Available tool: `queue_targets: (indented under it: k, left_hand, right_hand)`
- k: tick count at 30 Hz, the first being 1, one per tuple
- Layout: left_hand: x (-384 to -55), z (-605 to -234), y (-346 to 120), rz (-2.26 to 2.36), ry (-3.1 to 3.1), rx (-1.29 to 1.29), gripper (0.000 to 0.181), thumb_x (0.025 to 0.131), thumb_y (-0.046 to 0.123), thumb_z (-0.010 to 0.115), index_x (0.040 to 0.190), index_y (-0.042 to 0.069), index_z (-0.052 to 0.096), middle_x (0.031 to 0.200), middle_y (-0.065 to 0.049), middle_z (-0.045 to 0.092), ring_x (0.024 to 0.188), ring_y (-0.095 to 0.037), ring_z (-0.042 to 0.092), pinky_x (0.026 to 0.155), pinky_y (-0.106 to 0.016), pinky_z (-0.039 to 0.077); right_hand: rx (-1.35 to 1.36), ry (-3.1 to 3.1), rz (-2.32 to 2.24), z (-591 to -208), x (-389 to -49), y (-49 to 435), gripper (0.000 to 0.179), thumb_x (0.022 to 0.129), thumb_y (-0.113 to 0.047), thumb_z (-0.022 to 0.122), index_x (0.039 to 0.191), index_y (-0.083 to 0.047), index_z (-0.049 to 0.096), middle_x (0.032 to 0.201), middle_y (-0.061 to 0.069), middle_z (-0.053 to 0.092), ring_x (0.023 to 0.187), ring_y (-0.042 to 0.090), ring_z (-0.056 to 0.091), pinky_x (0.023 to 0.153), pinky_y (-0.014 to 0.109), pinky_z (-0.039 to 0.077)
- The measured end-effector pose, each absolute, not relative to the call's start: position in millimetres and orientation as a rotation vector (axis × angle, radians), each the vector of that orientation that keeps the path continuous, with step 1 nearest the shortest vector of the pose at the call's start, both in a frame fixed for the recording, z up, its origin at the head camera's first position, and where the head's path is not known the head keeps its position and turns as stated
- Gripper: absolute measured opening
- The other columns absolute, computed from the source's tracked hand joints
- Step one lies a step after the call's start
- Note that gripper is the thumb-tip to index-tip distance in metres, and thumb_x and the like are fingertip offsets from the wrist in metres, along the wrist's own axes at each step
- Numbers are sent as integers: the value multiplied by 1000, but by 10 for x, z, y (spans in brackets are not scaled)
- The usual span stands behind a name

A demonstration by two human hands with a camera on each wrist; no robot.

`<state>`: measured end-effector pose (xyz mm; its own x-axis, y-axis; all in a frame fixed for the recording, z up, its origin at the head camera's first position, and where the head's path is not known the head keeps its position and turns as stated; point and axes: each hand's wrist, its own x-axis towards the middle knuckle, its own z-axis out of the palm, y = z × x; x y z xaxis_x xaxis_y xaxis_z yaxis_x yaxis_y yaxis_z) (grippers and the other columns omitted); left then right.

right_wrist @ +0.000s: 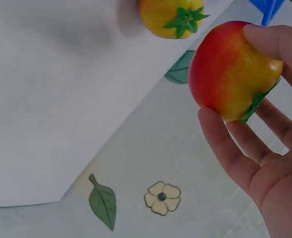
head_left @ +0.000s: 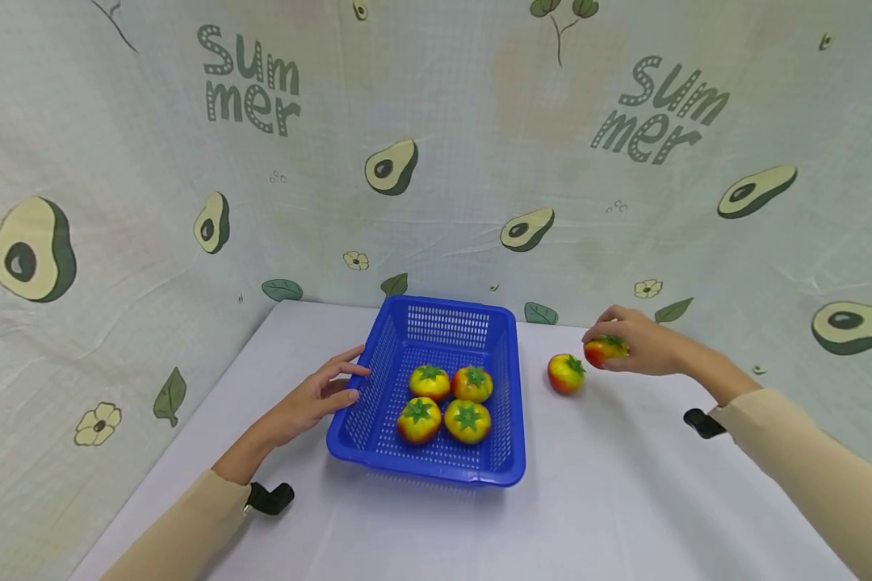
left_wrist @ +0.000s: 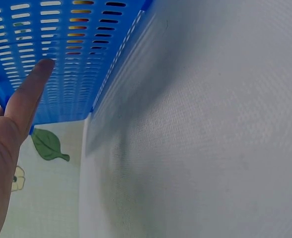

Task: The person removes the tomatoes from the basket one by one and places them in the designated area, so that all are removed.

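A blue plastic basket point(head_left: 514, 387) holds several red-and-yellow tomatoes point(head_left: 467, 422) with green star-shaped tops. At its left side my left hand point(head_left: 308, 407) grips the rim, fingertips over the edge. In the left wrist view, one finger point(left_wrist: 29, 96) lies against the basket's slotted outer wall. To the right of the basket, my right hand point(head_left: 643, 343) holds a tomato point(right_wrist: 233, 72) between thumb and fingers, its green top turned toward the palm. Just left of that hand, another tomato point(head_left: 566, 374) sits on the white table.
The white tabletop point(head_left: 589, 500) ends at the back against a hanging cloth point(head_left: 465, 161) printed with avocados, leaves and lettering. The cloth also runs along the left and right sides. Both wrists carry small black devices point(head_left: 270, 499).
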<state>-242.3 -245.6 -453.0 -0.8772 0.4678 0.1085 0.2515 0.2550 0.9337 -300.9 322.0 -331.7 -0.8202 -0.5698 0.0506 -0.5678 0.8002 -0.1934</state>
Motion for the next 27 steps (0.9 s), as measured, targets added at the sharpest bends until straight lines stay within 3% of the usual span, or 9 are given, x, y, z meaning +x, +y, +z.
queue_targets:
  k: [14, 27]
  left_hand:
    - [-2417, -4519, -2453, 1680, 2326, 682, 42, 109, 22, 62, 150, 13, 55, 179, -7, 12, 149, -51, 40, 113, -55, 50]
    - [-2407, -4499, -2449, 1673, 2333, 677, 44, 109, 23, 63, 150, 12, 54, 179, -5, 12, 149, -50, 40, 112, -46, 52]
  right_hand:
    - [-840, 2975, -344, -3548, -2995, 3543, 39, 84, -12, 89, 121, -18, 78, 123, 14, 62, 111, 34, 57, 84, 49, 63]
    - [-784, 2932, -406, -3768, -3069, 3666, 38, 84, -12, 89, 121, -15, 78, 122, 16, 61, 111, 35, 56, 87, 54, 62]
